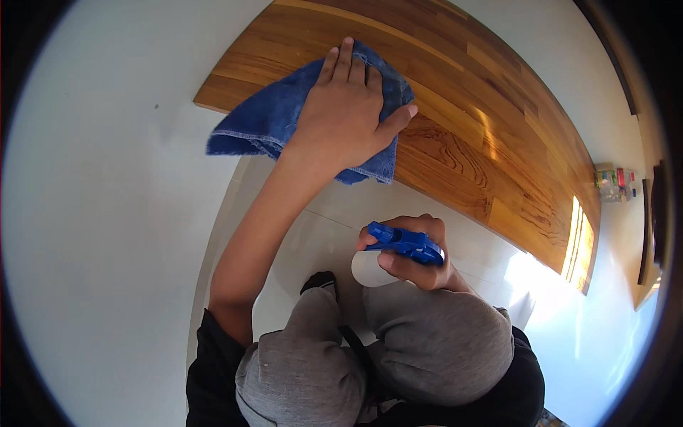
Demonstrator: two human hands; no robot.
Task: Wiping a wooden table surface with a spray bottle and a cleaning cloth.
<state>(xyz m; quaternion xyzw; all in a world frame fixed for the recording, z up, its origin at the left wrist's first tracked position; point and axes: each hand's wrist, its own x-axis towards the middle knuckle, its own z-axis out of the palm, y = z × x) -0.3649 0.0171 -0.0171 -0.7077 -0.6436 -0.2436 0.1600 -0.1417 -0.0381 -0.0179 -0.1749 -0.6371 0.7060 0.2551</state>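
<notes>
My left hand [344, 109] lies flat, palm down, on a blue denim cloth [272, 109] with frayed, stitched edges. Its fingers point away from me and the thumb sticks out to the right. Beneath the cloth is a glossy wooden tabletop [453, 139]; part of the cloth hangs past its near edge. Above my right knee, my right hand [427, 267] grips a spray bottle by its blue trigger head [405, 243]. The bottle's white body [368, 268] shows below the head, partly covered by my fingers. Its nozzle points to the left.
A white wall [117, 160] rises on the left, against the tabletop's end. Several plastic bottles [613, 184] stand beyond the right end. My knees in grey trousers [432, 341] are close to the near edge, over a pale tiled floor [325, 235]. Sunlight glares at the right.
</notes>
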